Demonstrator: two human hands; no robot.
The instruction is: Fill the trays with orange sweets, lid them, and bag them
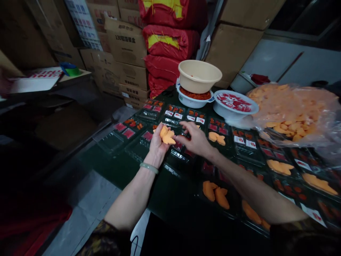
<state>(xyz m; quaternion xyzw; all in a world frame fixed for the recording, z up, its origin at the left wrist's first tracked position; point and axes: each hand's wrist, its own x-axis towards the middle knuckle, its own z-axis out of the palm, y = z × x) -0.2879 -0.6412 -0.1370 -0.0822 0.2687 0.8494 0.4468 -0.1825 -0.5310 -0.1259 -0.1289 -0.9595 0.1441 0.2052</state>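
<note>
Palm-up left hand (160, 144) cups orange food pieces (167, 136); open right hand (195, 139) hovers beside them, above clear plastic trays (246, 153) on a dark table (170, 192).

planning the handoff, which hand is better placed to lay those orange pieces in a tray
Probably the right hand: it is empty and sits just beside the flat orange pieces, over the dark plastic trays. The left hand cups those pieces palm up, so it is busy.

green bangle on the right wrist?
No, the pale green bangle sits on the left wrist, while the right wrist is bare.
</note>
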